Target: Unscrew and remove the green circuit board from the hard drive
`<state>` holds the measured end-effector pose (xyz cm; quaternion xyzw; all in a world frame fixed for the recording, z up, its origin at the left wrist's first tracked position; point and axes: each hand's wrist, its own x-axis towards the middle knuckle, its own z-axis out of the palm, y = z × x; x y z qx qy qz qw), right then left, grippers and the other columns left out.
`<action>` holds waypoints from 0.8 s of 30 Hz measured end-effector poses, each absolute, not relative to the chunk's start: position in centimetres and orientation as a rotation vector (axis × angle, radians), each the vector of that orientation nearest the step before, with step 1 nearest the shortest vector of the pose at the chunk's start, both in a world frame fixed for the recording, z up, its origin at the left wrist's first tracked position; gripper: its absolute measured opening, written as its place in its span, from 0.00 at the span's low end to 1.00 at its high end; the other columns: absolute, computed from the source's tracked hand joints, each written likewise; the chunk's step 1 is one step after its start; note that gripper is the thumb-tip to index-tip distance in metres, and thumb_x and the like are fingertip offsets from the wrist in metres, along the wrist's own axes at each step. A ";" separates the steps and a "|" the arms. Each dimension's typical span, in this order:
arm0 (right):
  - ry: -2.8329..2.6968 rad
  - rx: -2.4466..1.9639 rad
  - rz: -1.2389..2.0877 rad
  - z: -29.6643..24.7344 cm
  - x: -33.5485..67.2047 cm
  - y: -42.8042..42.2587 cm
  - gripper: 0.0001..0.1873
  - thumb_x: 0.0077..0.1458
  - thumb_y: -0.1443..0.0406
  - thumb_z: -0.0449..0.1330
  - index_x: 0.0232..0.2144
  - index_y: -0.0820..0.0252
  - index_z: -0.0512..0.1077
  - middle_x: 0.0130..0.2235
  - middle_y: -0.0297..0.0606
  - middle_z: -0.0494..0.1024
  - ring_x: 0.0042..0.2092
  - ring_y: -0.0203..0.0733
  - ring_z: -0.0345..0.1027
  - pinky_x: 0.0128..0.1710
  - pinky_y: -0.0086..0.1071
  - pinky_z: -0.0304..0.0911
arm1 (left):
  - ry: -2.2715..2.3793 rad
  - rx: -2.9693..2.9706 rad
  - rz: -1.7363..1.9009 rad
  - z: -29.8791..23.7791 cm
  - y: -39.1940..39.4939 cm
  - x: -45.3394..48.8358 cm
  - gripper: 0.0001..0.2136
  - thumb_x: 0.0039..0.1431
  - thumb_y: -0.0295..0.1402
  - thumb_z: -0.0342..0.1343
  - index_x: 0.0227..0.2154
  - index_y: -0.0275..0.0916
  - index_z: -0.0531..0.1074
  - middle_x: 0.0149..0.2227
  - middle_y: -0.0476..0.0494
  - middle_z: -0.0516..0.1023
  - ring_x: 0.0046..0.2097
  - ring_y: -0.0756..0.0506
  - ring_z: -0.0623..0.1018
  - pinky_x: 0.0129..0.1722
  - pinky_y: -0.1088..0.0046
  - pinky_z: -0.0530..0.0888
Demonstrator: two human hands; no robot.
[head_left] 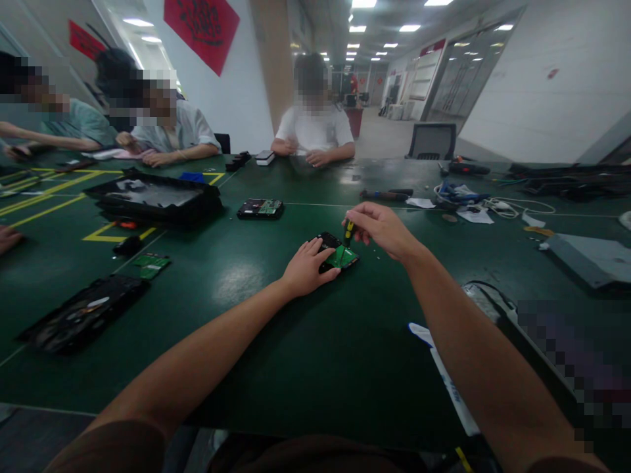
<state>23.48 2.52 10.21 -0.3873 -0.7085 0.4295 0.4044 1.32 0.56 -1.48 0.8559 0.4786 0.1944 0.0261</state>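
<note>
A small black hard drive with a green circuit board (340,255) lies on the dark green table (256,341) in the middle of the view. My left hand (308,266) rests on its near left side, fingers flat and pressing it down. My right hand (382,226) is closed around a small screwdriver with a yellow and black handle (348,232), held upright with its tip down on the board. Both forearms reach in from the bottom of the view.
Another hard drive (260,208) lies farther back. A black tray (152,200) and a dismantled black device (81,320) sit at left. Cables and tools (468,197) lie at back right. Three people sit along the far and left sides.
</note>
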 end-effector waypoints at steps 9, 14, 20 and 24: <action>-1.720 -0.929 1.242 10.2 23.4 2.7 0.14 0.66 0.55 0.58 0.46 0.55 0.75 0.41 0.40 0.80 0.27 0.34 0.69 0.22 0.30 0.58 | 1.476 2.648 0.598 -1.2 0.4 1.4 0.31 0.66 0.54 0.53 0.65 0.42 0.68 0.72 0.34 0.59 0.74 0.33 0.57 0.72 0.49 0.56; -1.796 -0.968 1.074 10.0 23.6 2.8 0.12 0.62 0.54 0.63 0.40 0.55 0.76 0.33 0.35 0.76 0.28 0.34 0.65 0.23 0.30 0.57 | 1.477 2.652 0.595 -1.2 0.4 1.4 0.30 0.66 0.54 0.53 0.65 0.43 0.67 0.72 0.36 0.59 0.74 0.34 0.56 0.72 0.49 0.55; -1.773 -0.966 1.108 10.3 23.4 2.4 0.15 0.60 0.53 0.65 0.40 0.56 0.72 0.41 0.40 0.81 0.27 0.33 0.66 0.22 0.30 0.57 | 1.479 2.643 0.597 -1.3 0.4 1.4 0.30 0.66 0.54 0.54 0.65 0.43 0.67 0.72 0.37 0.59 0.74 0.34 0.57 0.72 0.49 0.56; -1.750 -0.926 1.198 10.4 23.4 2.4 0.15 0.64 0.52 0.60 0.44 0.55 0.74 0.43 0.40 0.81 0.27 0.33 0.67 0.22 0.31 0.57 | 1.479 2.656 0.606 -1.3 0.4 1.5 0.30 0.66 0.54 0.53 0.65 0.42 0.68 0.72 0.35 0.60 0.74 0.34 0.57 0.72 0.49 0.55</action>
